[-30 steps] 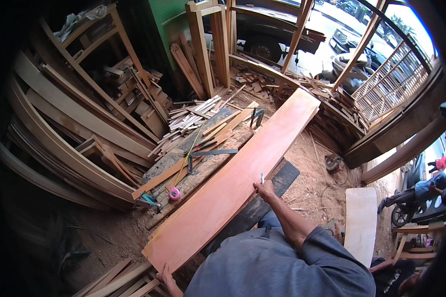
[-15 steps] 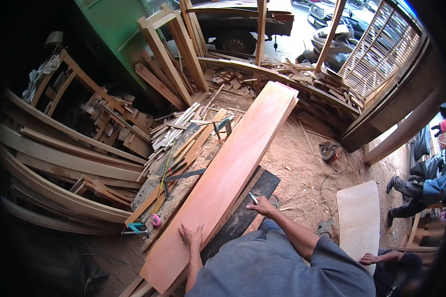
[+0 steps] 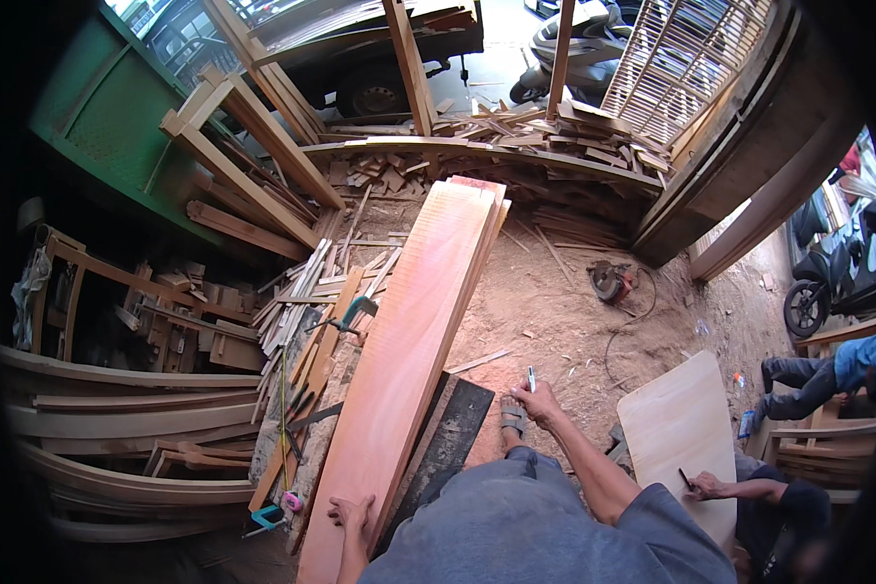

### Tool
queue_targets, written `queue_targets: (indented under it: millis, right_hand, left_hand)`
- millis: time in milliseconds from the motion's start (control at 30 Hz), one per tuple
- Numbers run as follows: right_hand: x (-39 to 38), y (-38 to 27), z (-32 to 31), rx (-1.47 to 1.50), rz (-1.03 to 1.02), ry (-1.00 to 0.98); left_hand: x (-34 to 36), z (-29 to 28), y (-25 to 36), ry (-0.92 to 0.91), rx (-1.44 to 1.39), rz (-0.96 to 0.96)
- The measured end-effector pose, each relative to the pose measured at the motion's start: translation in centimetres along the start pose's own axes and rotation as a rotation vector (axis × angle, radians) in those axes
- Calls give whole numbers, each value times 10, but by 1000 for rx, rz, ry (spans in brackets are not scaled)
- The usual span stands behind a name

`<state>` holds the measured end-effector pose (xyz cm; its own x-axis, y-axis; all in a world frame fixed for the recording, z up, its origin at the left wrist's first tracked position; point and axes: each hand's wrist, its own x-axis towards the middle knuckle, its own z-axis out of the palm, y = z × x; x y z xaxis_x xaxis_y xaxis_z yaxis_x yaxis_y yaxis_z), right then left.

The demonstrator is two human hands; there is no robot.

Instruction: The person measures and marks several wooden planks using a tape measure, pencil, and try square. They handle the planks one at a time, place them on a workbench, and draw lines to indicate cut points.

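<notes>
On the stacked boards point(image 3: 399, 341), left hand point(image 3: 351, 512), in right hand point(image 3: 538, 401), a pen point(image 3: 531, 375).

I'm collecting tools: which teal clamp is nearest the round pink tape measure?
The lower-left teal clamp, close beside the tape measure; the other clamp is farther ahead, by the reddish wooden board.

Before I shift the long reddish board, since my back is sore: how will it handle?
The reddish board is probably fairly stiff, being a wooden plank. Its length likely makes it unwieldy. Pushed, it may slide, lying flat on other boards.
</notes>
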<state>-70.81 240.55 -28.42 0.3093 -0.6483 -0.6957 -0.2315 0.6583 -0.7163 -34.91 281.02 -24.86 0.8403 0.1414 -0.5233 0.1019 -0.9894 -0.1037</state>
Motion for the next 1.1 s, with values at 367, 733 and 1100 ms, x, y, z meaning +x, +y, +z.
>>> queue_targets:
  millis: [367, 733, 1100]
  right_hand:
    - [20, -10, 21, 336, 110, 48]
    - [144, -34, -90, 211, 78, 476]
    - [236, -47, -284, 45, 371, 648]
  left_hand:
    - [21, 12, -6, -1, 49, -35]
    - [-19, -20, 76, -107, -263, -14]
    - [-98, 12, 382, -291, -12, 135]
